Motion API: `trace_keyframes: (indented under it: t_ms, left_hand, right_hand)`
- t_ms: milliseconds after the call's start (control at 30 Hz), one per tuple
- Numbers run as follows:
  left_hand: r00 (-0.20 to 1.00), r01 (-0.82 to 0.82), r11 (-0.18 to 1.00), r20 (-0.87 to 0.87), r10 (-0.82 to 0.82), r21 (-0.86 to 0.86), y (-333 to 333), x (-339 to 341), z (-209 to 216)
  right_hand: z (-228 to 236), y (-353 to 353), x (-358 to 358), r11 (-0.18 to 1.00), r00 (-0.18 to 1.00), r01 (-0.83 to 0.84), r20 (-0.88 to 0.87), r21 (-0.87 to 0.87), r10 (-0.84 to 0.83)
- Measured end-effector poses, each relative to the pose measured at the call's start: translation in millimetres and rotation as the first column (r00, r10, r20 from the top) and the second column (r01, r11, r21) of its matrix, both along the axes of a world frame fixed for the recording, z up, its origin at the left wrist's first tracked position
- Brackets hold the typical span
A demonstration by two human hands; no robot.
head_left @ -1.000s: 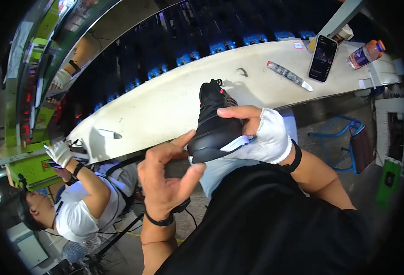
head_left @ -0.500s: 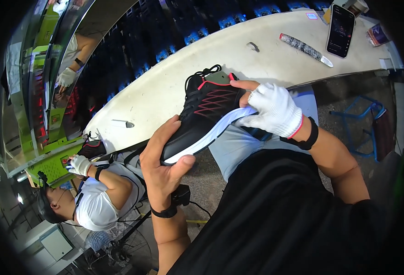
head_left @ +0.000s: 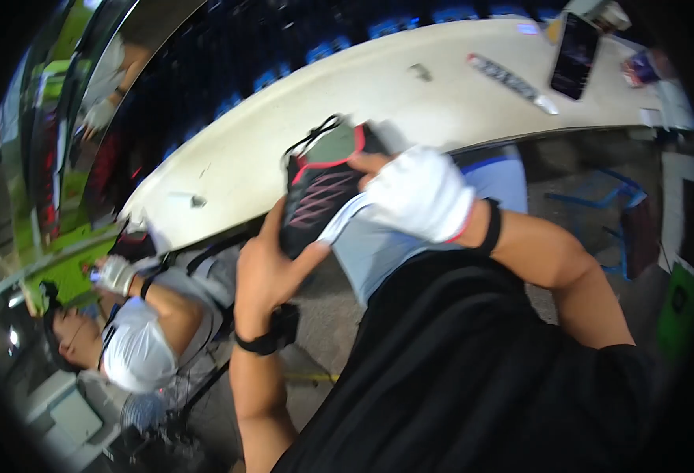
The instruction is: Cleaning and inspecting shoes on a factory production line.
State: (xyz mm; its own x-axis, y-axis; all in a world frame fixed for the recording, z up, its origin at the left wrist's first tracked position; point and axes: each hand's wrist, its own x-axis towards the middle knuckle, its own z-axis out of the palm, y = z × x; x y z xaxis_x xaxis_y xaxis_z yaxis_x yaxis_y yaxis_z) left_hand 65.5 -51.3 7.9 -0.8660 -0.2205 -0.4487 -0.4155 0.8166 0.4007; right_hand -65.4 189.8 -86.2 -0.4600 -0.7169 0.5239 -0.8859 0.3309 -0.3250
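A black sneaker (head_left: 323,197) with pink-red crossed lines, a green-grey collar lining and a white sole is held in both hands, over the near edge of the worktable. My bare left hand (head_left: 270,264) is closed round the toe end, thumb along the sole side. My right hand (head_left: 426,193), in a white fingerless glove, grips the heel end, its bare fingers against the upper by the collar. Motion blurs the picture, and the right hand covers much of the heel and sole.
On the pale worktable (head_left: 410,110) lie a knife with a wrapped handle (head_left: 512,83), a phone (head_left: 575,55) and small scraps. At left, a co-worker (head_left: 154,339) in white handles another dark shoe (head_left: 134,244). A blue-framed stool (head_left: 615,201) stands at right, a fan (head_left: 143,411) at lower left.
The sneaker and both hands have shifted left in view. The shoe has turned so its upper and collar opening face me more, and less of the white sole shows.
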Motion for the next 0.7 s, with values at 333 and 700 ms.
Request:
trace_keyframes:
  t_ms: [333, 700]
  left_hand:
    - [0.997, -0.022, 0.992, -0.079, 0.012, -0.127, 26.0, 3.6, 49.3]
    - [0.379, 0.391, 0.883, -0.92, 0.102, 0.259, 105.5, -50.0, -46.0]
  right_hand:
    - [-2.4, 9.3, 12.5, 0.986, 0.955, 0.115, 0.26, 0.121, -0.143]
    - [96.7, 69.6, -7.8, 0.848, 0.969, -0.09, 0.15, -0.523, 0.195]
